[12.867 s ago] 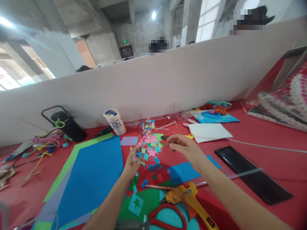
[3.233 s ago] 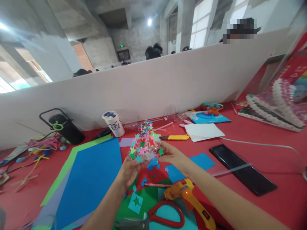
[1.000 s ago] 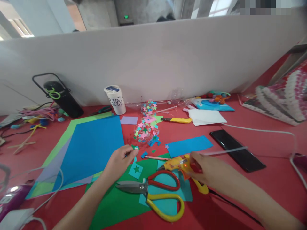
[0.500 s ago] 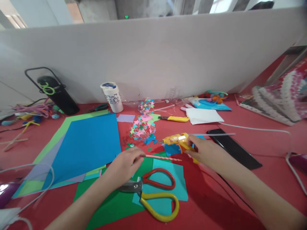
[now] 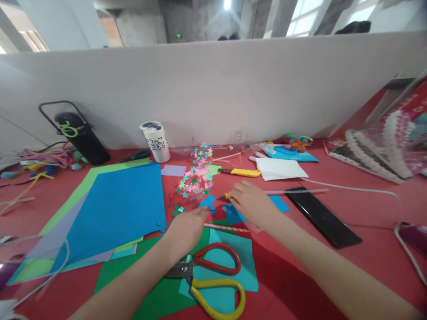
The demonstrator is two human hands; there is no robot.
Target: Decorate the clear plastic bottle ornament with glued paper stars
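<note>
Covering most of the yellow glue gun (image 5: 227, 195) at mid-table, your right hand (image 5: 255, 204) curls down, grip hidden. Your left hand (image 5: 187, 231) bunches its fingertips beside blue scraps (image 5: 207, 201); cannot tell if holding. Star-covered object (image 5: 195, 181) stands toward table's back edge; scissors (image 5: 188, 269) lie nearer front edge.

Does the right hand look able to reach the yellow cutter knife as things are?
Probably yes: the yellow cutter knife lies just beyond the right hand, with its handle uncovered. The hand may be holding the glue gun, though.
</note>
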